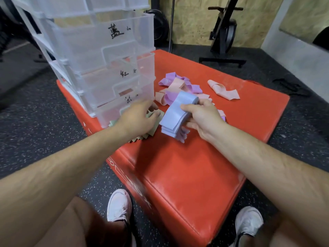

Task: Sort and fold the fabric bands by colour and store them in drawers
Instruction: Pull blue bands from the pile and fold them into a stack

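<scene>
Your right hand (201, 118) grips a folded stack of pale blue fabric bands (175, 116), thumb on top and fingers curled beneath, over the red padded box (187, 166). Your left hand (138, 118) lies with fingers bent over pale green zigzag-edged fabric bands (114, 123) at the foot of the translucent plastic drawer tower (106, 50). Whether it grips them cannot be told. The tower stands at the box's far left corner. Its drawers are marked by hand in black, and the upper marked drawer is pulled out further than those below. Behind the blue stack lies a loose, unfolded heap of purple and peach bands (178, 82). One peach band (223, 90) lies apart to its right.
</scene>
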